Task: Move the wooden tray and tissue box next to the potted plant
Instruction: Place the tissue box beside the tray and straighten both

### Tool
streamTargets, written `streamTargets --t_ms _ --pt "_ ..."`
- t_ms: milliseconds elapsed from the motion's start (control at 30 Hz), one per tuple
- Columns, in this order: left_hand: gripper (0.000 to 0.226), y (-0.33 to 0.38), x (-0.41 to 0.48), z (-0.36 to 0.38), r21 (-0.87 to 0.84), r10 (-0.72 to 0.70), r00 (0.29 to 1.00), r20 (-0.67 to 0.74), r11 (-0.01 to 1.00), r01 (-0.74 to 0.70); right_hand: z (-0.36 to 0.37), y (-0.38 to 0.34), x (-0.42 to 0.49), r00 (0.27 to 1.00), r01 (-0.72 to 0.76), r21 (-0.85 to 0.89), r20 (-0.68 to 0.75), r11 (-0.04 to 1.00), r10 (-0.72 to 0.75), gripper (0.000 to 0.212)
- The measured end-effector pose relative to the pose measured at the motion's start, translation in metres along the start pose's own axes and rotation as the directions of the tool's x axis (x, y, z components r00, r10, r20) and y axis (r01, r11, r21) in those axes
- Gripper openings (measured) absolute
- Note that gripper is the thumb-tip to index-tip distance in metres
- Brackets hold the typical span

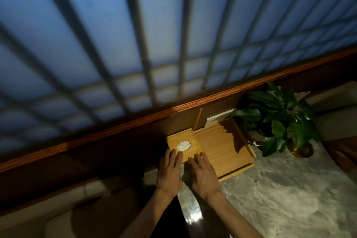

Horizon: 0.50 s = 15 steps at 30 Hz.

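A wooden tray lies on the marble tabletop, its right edge beside the potted plant. The wooden tissue box, with a round opening showing white tissue, stands in the tray's left part. My left hand lies flat with fingers spread, fingertips touching the box's near left edge. My right hand is flat too, its fingertips at the box's near right corner over the tray. Neither hand wraps around anything.
A wood-framed window with a grid of bars rises right behind the tray. The plant's brass-coloured pot stands at the right. Cushioned seats flank the table at right and lower left.
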<state>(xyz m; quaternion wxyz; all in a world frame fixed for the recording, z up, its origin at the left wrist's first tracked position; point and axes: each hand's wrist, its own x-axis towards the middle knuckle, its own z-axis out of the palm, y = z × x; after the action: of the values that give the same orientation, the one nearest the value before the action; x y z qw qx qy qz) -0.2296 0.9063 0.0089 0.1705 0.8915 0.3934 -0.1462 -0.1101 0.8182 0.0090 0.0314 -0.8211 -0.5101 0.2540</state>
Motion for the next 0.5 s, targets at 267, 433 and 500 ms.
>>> streamTargets --t_ms 267,433,500 --pt "0.069 0.002 0.001 -0.007 -0.012 0.002 0.998 0.056 1.000 -0.001 -0.013 0.002 0.005 0.999 0.035 -0.019 0.038 0.999 -0.034 0.068" --pt "0.057 0.005 0.003 -0.007 -0.254 -0.064 0.991 -0.114 0.967 0.034 -0.008 0.029 -0.004 0.913 -0.083 0.566 -0.286 0.820 0.290 0.056" --pt "0.062 0.007 0.002 -0.005 -0.415 -0.139 0.986 -0.088 0.905 0.091 -0.003 0.050 -0.009 0.709 -0.299 0.820 -0.152 0.489 0.689 0.058"
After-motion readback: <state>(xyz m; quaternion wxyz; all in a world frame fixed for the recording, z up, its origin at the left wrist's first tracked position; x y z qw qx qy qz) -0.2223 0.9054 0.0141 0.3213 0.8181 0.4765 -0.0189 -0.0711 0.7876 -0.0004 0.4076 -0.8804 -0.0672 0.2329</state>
